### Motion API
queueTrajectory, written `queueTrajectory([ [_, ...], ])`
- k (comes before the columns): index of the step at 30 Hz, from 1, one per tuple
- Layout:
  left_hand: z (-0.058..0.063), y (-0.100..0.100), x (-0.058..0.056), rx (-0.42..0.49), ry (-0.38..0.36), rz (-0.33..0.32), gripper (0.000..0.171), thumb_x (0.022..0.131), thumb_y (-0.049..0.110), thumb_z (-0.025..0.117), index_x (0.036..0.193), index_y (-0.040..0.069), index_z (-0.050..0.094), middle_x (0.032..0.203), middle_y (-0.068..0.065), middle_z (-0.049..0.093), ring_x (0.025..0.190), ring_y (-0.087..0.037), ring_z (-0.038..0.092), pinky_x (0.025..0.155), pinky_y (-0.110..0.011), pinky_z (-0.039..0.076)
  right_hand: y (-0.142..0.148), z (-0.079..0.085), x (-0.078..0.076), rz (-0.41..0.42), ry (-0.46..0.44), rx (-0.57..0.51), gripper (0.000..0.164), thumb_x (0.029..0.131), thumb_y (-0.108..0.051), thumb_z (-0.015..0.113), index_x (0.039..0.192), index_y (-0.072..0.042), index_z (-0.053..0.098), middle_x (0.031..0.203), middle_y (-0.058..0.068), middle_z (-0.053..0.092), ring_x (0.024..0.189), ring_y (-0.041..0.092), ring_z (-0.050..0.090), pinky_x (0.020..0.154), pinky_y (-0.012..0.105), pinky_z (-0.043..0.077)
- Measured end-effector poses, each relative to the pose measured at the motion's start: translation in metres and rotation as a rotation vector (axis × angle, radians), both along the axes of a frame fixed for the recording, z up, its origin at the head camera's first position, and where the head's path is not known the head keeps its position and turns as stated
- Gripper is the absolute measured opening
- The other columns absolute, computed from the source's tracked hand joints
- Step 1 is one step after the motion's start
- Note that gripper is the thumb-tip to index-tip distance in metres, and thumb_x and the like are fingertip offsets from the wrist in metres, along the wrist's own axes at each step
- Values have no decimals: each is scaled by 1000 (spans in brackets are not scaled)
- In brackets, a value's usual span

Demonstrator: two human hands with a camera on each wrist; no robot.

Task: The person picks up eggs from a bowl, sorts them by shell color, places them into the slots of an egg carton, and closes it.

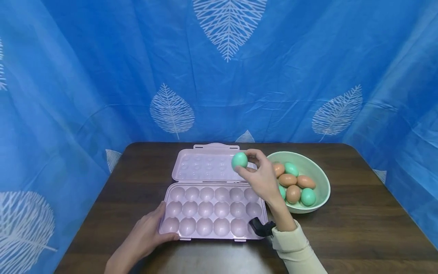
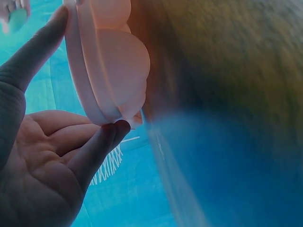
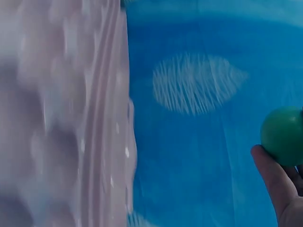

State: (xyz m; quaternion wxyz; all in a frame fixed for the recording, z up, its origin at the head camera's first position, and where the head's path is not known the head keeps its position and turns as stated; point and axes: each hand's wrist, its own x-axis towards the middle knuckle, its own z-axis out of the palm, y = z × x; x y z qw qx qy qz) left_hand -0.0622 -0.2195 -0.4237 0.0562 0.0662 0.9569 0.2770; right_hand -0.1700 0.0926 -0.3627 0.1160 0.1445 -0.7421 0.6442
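Observation:
A pale pink egg carton [image 1: 205, 209] lies on the table with its lid [image 1: 202, 167] laid back, its rows of round cups facing up. My left hand [image 1: 148, 231] grips the carton's left front corner, thumb along the front edge and fingers at the side. In the left wrist view, the thumb and fingertips touch the carton's rim [image 2: 90, 80]. Above the lid's right part, my right hand [image 1: 262, 176] pinches a green egg [image 1: 239, 161] between thumb and fingers. That green egg [image 3: 283, 136] shows at the right edge of the right wrist view.
Right of the carton stands a light green bowl [image 1: 323, 186] with several brown eggs [image 1: 287, 180] and green eggs [image 1: 308, 196] in it. The dark wooden table [image 1: 362, 217] ends at the back before a blue leaf-print curtain [image 1: 260, 91]. A black strap [image 1: 261, 228] is on my right wrist.

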Motion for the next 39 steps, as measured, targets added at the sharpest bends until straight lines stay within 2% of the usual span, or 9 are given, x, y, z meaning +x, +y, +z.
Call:
queueTrajectory([
  [3,-1,1,0,2,9,-6,114,72,61,79,145,-15,34,144,-33,43,126,-47,49,101,-58,43,-25,-2,1,45,8,6,39,79,5,75,115,6,61,116,18,60,107,30,61,83,30,57],
  [6,-4,-1,1,0,70,-27,112,72,59,80,143,-16,37,142,-34,45,124,-47,52,100,-57,44,-50,-7,4,84,18,25,37,78,4,76,112,7,63,114,18,60,107,32,62,82,30,58],
  [10,-4,-2,2,-18,119,-46,109,71,56,81,141,-17,39,139,-35,46,121,-47,53,98,-57,45,-79,-14,3,173,-36,22,35,78,1,77,110,7,63,112,18,62,106,32,64,83,27,57],
  [16,-1,-1,1,-37,131,-56,106,71,51,84,139,-17,41,138,-37,46,121,-49,52,98,-58,45,-110,-24,1,234,-117,80,35,78,-4,80,108,5,65,108,17,66,99,31,69,80,28,58],
  [23,-3,0,2,-31,90,-55,105,72,50,84,141,-16,40,140,-37,43,123,-49,50,99,-60,43,-138,-45,-1,309,-214,181,36,76,-9,83,107,-2,66,101,3,67,96,18,68,79,23,55],
  [27,-3,0,2,-18,84,-46,104,72,49,84,142,-14,39,140,-37,44,123,-49,51,99,-59,43,-148,-53,-3,324,-197,243,34,75,-7,82,105,-3,66,98,1,66,93,14,67,80,21,53],
  [33,-2,1,2,-20,25,-35,106,73,52,82,144,-14,37,143,-35,41,125,-49,48,100,-59,42,-156,-64,-8,294,-177,370,31,74,-4,80,101,-4,65,89,-1,64,84,10,61,75,20,50],
  [39,-1,1,1,-34,24,-43,106,74,52,82,143,-15,38,143,-36,41,125,-49,48,100,-59,43,-161,-75,-8,276,-181,390,33,70,-4,83,96,-4,63,84,-2,63,78,8,59,73,20,49],
])
